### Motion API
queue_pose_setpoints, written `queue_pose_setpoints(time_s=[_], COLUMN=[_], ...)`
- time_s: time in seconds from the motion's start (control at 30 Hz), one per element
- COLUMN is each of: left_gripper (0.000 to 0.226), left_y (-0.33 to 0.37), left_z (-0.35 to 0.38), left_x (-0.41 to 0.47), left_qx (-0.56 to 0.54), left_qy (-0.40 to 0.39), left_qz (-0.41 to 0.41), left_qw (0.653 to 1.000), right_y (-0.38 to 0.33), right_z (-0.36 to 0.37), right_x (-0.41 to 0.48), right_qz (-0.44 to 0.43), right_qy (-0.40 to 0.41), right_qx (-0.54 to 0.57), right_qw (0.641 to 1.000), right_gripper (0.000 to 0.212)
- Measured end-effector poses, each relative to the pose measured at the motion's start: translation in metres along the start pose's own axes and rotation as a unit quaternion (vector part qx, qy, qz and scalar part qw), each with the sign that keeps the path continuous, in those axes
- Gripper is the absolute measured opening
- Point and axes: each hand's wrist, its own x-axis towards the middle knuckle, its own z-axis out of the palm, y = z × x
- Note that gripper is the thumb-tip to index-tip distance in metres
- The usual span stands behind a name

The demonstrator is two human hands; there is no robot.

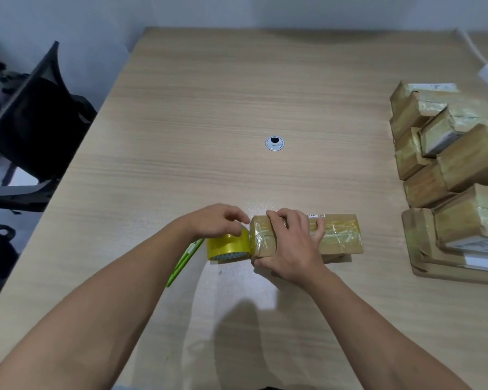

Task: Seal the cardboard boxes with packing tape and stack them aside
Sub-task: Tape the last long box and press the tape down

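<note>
A long, narrow cardboard box (340,235) lies near the front middle of the table, wrapped in shiny tape. My right hand (292,243) grips its left part, fingers curled over the top. A yellow roll of packing tape (227,247) is pressed against the box's left end. My left hand (219,220) holds the roll from above, fingertips reaching the box's corner.
A pile of several taped cardboard boxes (451,161) fills the table's right side, some on flat cardboard (423,249). A green cutter (185,258) lies left of the roll. A cable grommet (274,143) sits mid-table. Black office chairs (37,116) stand at the left.
</note>
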Motion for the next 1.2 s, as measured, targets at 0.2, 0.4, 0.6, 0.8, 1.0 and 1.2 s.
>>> queue_pose_setpoints(time_s=[0.2,0.4,0.6,0.8,1.0,1.2], left_gripper=[0.011,0.017,0.015,0.012,0.013,0.011], left_y=[-0.011,-0.033,-0.029,-0.033,-0.049,-0.085], left_z=[0.011,0.008,0.007,-0.002,-0.017,-0.041], left_x=[0.004,-0.010,-0.037,-0.067,-0.093,-0.115], left_qx=[0.009,-0.055,-0.095,-0.150,-0.266,-0.359], left_qy=[-0.002,0.142,0.199,0.250,0.246,0.248], left_qz=[-0.009,-0.032,-0.021,-0.019,0.006,-0.030], left_qw=[1.000,0.988,0.975,0.956,0.932,0.899], right_y=[0.002,-0.001,-0.019,-0.056,-0.126,-0.168], right_z=[0.002,-0.004,0.007,0.000,-0.001,0.016], right_x=[-0.002,-0.002,0.002,0.015,0.029,0.046], right_qz=[-0.004,0.009,0.069,0.030,-0.081,0.008], right_qy=[0.003,-0.032,-0.023,-0.024,-0.153,-0.109], right_qx=[-0.002,0.009,0.001,0.016,0.307,0.405], right_qw=[1.000,0.999,0.997,0.999,0.936,0.908], right_gripper=[0.106,0.098,0.055,0.051,0.036,0.014])
